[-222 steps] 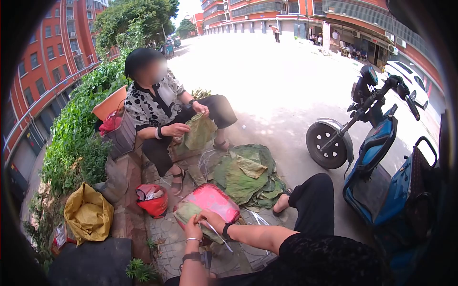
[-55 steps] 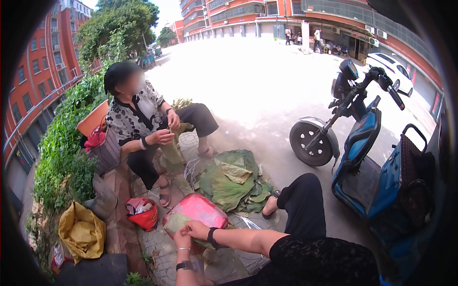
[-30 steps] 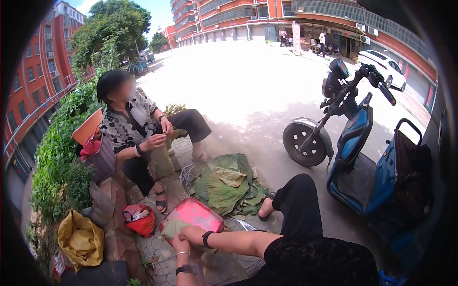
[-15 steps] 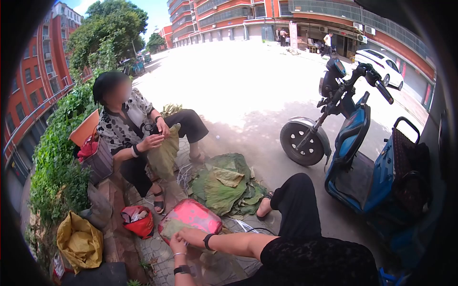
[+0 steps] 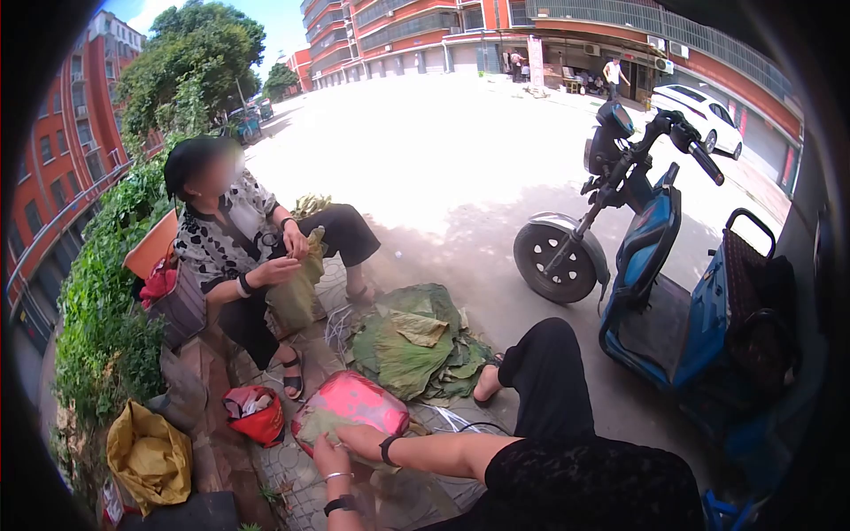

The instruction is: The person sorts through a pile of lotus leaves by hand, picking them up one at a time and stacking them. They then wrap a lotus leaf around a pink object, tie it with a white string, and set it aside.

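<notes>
My left hand (image 5: 330,455), with a bracelet and a dark watch at its wrist, is closed at the near edge of a dried leaf (image 5: 320,425). Close beside it, my right hand (image 5: 357,439) also grips this greenish leaf; its fingertips are partly hidden. Below and behind both hands sits a red-pink, cushion-like bundle (image 5: 367,400). Beyond that lies a heap of large, flat dried leaves (image 5: 409,354) on the paving. Across from me, a seated person (image 5: 226,234) in a patterned shirt holds another big leaf (image 5: 297,292) with both hands.
A red bag (image 5: 257,414) and an open yellow sack (image 5: 149,456) stand to the left by a brick kerb (image 5: 211,425). White strips (image 5: 452,418) lie near my foot. A blue electric scooter (image 5: 655,301) is parked at right. Green bushes (image 5: 111,301) line the left side.
The view has shifted slightly. My hands stay together on the leaf with little movement. The seated person's hands and leaf have moved slightly, and a distant walker has changed stance.
</notes>
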Demonstrator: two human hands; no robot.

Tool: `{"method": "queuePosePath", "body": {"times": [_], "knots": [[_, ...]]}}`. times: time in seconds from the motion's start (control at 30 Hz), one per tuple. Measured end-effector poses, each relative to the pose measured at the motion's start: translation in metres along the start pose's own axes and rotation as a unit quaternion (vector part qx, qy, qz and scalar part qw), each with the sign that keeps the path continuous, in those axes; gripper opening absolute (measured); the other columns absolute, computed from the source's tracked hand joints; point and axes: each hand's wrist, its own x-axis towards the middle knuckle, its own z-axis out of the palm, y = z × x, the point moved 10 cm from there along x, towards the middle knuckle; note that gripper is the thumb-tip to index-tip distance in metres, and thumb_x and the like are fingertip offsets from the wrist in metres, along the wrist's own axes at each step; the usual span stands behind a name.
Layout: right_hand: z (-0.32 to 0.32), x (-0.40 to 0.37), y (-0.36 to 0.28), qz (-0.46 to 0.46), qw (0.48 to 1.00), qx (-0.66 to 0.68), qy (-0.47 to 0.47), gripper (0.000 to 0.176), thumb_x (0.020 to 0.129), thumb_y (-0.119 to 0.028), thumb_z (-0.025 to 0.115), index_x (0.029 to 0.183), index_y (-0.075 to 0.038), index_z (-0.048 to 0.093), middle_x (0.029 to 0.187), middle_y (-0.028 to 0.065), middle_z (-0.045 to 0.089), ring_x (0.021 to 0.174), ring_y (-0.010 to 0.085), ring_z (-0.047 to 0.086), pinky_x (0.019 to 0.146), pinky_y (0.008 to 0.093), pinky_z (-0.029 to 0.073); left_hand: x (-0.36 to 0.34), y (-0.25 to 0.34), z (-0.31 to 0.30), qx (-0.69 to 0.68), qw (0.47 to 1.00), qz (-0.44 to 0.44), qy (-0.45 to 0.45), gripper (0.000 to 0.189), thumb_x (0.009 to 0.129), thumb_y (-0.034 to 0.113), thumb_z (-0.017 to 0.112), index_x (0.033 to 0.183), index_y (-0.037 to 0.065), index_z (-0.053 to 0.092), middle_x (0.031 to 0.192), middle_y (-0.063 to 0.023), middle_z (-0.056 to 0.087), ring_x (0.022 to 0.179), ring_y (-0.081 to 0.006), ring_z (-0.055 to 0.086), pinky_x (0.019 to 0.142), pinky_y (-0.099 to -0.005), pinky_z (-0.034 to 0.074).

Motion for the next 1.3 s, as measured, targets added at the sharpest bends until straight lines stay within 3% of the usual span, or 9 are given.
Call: {"method": "queuePosePath", "body": {"times": [0.2, 0.3, 0.37, 0.5, 0.6, 0.7, 0.8, 0.97, 1.3], "knots": [[-0.005, -0.004, 0.003, -0.008, 0.998, 0.023, 0.054, 0.016, 0.085, -0.017, 0.058, 0.094, -0.003, 0.054, 0.091, 0.0193, 0.06, 0.09, 0.0387, 0.059, 0.077, 0.0472, 0.047, 0.004, -0.05, 0.035, -0.289, 0.943, -0.157, -0.057, 0.045, 0.067, -0.009, 0.062, 0.112, -0.001, 0.059, 0.072, -0.0019, 0.056, 0.064, -0.0143, 0.055, 0.06, -0.0305, 0.047], [-0.002, -0.004, 0.005, -0.006, 0.999, 0.021, 0.047, 0.016, 0.085, -0.016, 0.058, 0.094, -0.003, 0.054, 0.092, 0.0191, 0.06, 0.09, 0.0388, 0.059, 0.077, 0.0469, 0.047, 0.002, -0.041, 0.029, -0.242, 0.959, -0.137, -0.06, 0.046, 0.068, -0.01, 0.059, 0.113, -0.001, 0.059, 0.078, -0.006, 0.058, 0.068, -0.0196, 0.057, 0.065, -0.0328, 0.049], [-0.002, -0.004, 0.005, -0.012, 0.999, 0.017, 0.041, 0.016, 0.084, -0.016, 0.058, 0.093, -0.003, 0.055, 0.092, 0.0191, 0.06, 0.09, 0.039, 0.059, 0.078, 0.0467, 0.047, 0.001, -0.01, 0.006, -0.077, 0.997, -0.017, -0.025, 0.046, 0.069, -0.009, 0.057, 0.114, 0.0, 0.058, 0.086, -0.0097, 0.059, 0.073, -0.0246, 0.057, 0.069, -0.0348, 0.049], [-0.001, -0.005, 0.003, -0.03, 0.998, 0.018, 0.051, 0.016, 0.084, -0.015, 0.058, 0.093, -0.003, 0.055, 0.092, 0.0193, 0.06, 0.09, 0.039, 0.059, 0.078, 0.0466, 0.047, -0.007, 0.028, -0.01, 0.117, 0.981, 0.144, 0.048, 0.043, 0.07, -0.008, 0.054, 0.112, 0.001, 0.059, 0.096, -0.0147, 0.058, 0.081, -0.0318, 0.056, 0.075, -0.0383, 0.049], [-0.001, -0.006, 0.005, -0.029, 0.998, 0.02, 0.054, 0.016, 0.083, -0.015, 0.058, 0.093, -0.003, 0.055, 0.092, 0.0195, 0.059, 0.09, 0.039, 0.059, 0.077, 0.0467, 0.047, -0.003, 0.012, -0.006, 0.052, 0.994, 0.081, 0.043, 0.04, 0.07, -0.007, 0.055, 0.109, 0.001, 0.061, 0.091, -0.0142, 0.059, 0.079, -0.0319, 0.056, 0.074, -0.0399, 0.048], [-0.003, -0.008, 0.004, -0.018, 0.998, 0.014, 0.054, 0.016, 0.083, -0.015, 0.059, 0.093, -0.003, 0.055, 0.091, 0.0193, 0.059, 0.09, 0.0389, 0.059, 0.077, 0.0467, 0.047, 0.004, -0.027, 0.012, -0.13, 0.986, -0.102, -0.027, 0.038, 0.07, -0.006, 0.055, 0.106, 0.001, 0.061, 0.088, -0.0148, 0.059, 0.08, -0.0335, 0.057, 0.074, -0.0417, 0.047], [-0.007, -0.01, 0.008, -0.012, 0.998, 0.007, 0.063, 0.015, 0.083, -0.015, 0.06, 0.093, -0.004, 0.055, 0.09, 0.0187, 0.059, 0.088, 0.0385, 0.059, 0.076, 0.046, 0.048, 0.003, -0.017, 0.008, -0.112, 0.991, -0.064, -0.015, 0.038, 0.068, -0.007, 0.053, 0.104, 0.003, 0.062, 0.083, -0.0134, 0.059, 0.074, -0.0326, 0.057, 0.071, -0.0404, 0.048], [-0.002, -0.012, -0.001, -0.028, 0.998, 0.028, 0.05, 0.013, 0.082, -0.013, 0.063, 0.091, -0.005, 0.057, 0.089, 0.0171, 0.058, 0.086, 0.0376, 0.059, 0.075, 0.0442, 0.048, -0.007, 0.024, -0.015, 0.109, 0.99, 0.071, 0.044, 0.039, 0.069, -0.001, 0.059, 0.107, 0.006, 0.061, 0.095, -0.0135, 0.06, 0.092, -0.0337, 0.058, 0.08, -0.0437, 0.046], [0.002, -0.016, 0.002, -0.106, 0.993, 0.022, 0.046, 0.014, 0.075, -0.004, 0.063, 0.087, 0.0, 0.057, 0.094, 0.0195, 0.055, 0.093, 0.0377, 0.054, 0.081, 0.0425, 0.047, -0.002, -0.016, -0.019, 0.1, 0.991, -0.048, 0.08, 0.03, 0.074, 0.001, 0.056, 0.103, 0.007, 0.061, 0.101, -0.0149, 0.061, 0.095, -0.0363, 0.059, 0.08, -0.0459, 0.046]]}}
